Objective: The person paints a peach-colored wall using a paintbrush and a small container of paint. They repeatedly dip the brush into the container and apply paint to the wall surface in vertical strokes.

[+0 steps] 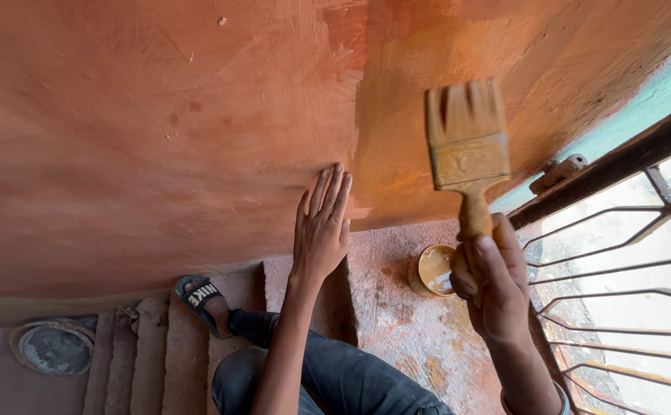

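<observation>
Right hand [497, 288] grips paintbrush [467, 146]; left hand [321, 227] flat against orange wall [159, 154].

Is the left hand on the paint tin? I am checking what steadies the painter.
No, the left hand is pressed flat against the orange wall, while the paint tin sits apart on the landing.

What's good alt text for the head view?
The right hand holds a wide paintbrush up against an orange wall, while the left hand rests flat on it. A small open paint can sits on the landing below, beside a metal window grille.
</observation>
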